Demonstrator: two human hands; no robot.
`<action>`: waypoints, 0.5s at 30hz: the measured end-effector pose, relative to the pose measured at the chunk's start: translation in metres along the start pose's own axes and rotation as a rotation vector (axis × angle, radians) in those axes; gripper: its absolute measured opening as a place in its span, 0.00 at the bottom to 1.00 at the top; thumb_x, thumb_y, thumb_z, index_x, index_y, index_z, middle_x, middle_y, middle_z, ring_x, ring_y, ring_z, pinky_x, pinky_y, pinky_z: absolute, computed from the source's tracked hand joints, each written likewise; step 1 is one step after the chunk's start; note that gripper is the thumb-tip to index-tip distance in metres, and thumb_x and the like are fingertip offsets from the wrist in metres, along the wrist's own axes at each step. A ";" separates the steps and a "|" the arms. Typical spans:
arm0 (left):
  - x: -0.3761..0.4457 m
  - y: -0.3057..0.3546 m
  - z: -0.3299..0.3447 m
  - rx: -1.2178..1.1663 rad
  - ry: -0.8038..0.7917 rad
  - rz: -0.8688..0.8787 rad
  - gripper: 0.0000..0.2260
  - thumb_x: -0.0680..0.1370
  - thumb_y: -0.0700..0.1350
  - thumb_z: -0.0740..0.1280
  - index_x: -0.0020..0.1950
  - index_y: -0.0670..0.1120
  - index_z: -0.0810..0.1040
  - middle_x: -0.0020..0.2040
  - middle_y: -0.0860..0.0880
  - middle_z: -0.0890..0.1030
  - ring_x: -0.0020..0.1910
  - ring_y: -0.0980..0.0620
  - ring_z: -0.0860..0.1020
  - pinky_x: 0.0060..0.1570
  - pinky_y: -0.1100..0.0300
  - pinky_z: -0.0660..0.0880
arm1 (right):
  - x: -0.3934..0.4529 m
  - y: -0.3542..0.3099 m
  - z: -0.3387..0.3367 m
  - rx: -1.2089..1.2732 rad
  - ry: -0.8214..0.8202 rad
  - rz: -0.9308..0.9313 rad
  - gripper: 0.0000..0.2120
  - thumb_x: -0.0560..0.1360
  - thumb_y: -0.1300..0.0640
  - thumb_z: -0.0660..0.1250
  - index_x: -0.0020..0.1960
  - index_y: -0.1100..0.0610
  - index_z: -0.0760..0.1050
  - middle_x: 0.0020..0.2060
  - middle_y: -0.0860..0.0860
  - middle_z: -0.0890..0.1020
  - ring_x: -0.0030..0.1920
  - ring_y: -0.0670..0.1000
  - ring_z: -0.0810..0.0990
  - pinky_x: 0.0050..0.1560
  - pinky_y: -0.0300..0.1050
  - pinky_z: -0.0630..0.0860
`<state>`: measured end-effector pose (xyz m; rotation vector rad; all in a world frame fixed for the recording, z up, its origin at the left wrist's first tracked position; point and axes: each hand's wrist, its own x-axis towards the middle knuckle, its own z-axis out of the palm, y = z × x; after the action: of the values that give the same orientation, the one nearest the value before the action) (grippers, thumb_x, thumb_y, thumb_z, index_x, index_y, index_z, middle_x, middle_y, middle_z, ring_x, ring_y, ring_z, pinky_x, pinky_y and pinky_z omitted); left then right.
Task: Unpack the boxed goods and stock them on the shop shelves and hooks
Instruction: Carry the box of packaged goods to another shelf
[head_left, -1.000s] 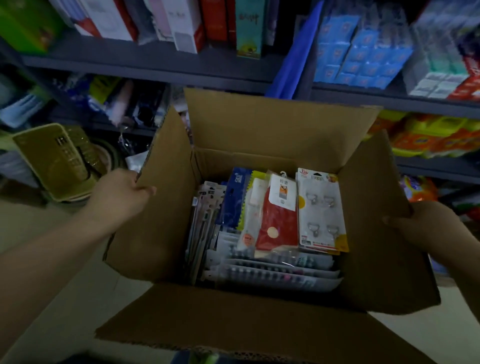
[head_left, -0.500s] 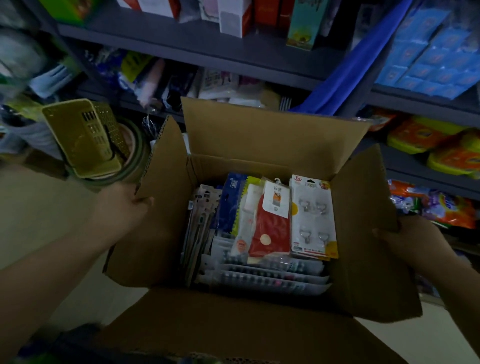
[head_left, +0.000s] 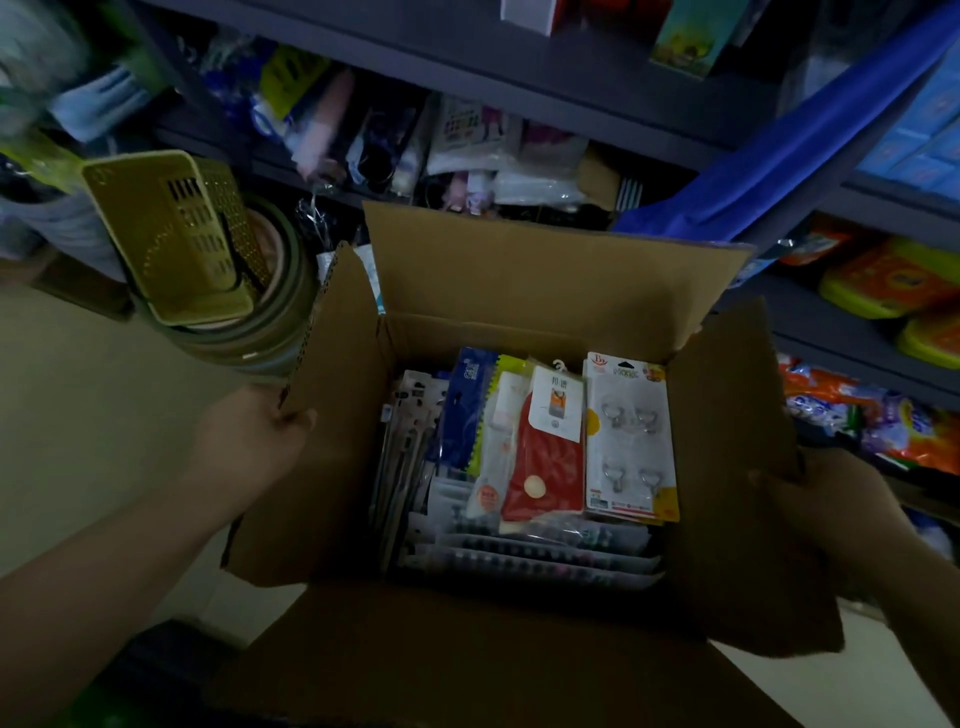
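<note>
An open cardboard box (head_left: 540, 270) fills the middle of the view, all its flaps folded outward. My left hand (head_left: 249, 441) grips its left flap, thumb over the edge. My right hand (head_left: 826, 514) grips the right flap the same way. Inside stand packed goods: a card of metal hooks (head_left: 631, 441), a red packet (head_left: 545, 462), a blue packet (head_left: 467, 410) and several flat clear packs (head_left: 524, 556) at the front. The box sides below the flaps are hidden.
Dark shop shelves (head_left: 519, 67) with mixed goods run behind the box. A yellow-green plastic basket (head_left: 171, 234) sits in stacked basins at the left. Orange and yellow packs (head_left: 883, 280) fill the right shelves. A blue cloth (head_left: 810, 135) hangs at upper right. Pale floor (head_left: 78, 405) lies at left.
The box and both hands have sunk lower relative to the shelves, and the view has tilted down. Both grips on the flaps are unchanged.
</note>
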<state>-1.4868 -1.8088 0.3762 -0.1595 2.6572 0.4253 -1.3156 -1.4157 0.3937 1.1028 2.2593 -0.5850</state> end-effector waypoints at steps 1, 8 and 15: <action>0.002 -0.004 0.002 0.002 -0.001 -0.010 0.10 0.77 0.46 0.66 0.40 0.42 0.77 0.32 0.44 0.78 0.35 0.43 0.77 0.35 0.56 0.70 | 0.001 -0.001 0.002 0.006 -0.007 -0.002 0.09 0.78 0.54 0.64 0.53 0.60 0.77 0.36 0.51 0.77 0.38 0.51 0.76 0.39 0.45 0.68; 0.007 -0.012 0.013 0.036 -0.012 -0.010 0.12 0.78 0.46 0.65 0.43 0.38 0.78 0.35 0.39 0.79 0.35 0.41 0.77 0.36 0.54 0.72 | 0.013 0.002 0.020 -0.008 -0.015 0.010 0.06 0.78 0.55 0.64 0.49 0.59 0.74 0.37 0.53 0.77 0.38 0.50 0.77 0.37 0.45 0.70; 0.012 0.016 0.026 0.105 -0.016 0.055 0.11 0.78 0.45 0.66 0.43 0.37 0.79 0.36 0.38 0.79 0.36 0.41 0.77 0.37 0.54 0.70 | 0.015 0.028 0.029 0.061 0.024 0.047 0.11 0.78 0.55 0.64 0.38 0.54 0.69 0.32 0.51 0.74 0.33 0.48 0.73 0.29 0.41 0.65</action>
<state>-1.4903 -1.7860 0.3532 -0.0508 2.6659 0.3016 -1.2923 -1.4080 0.3584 1.1959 2.2423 -0.6284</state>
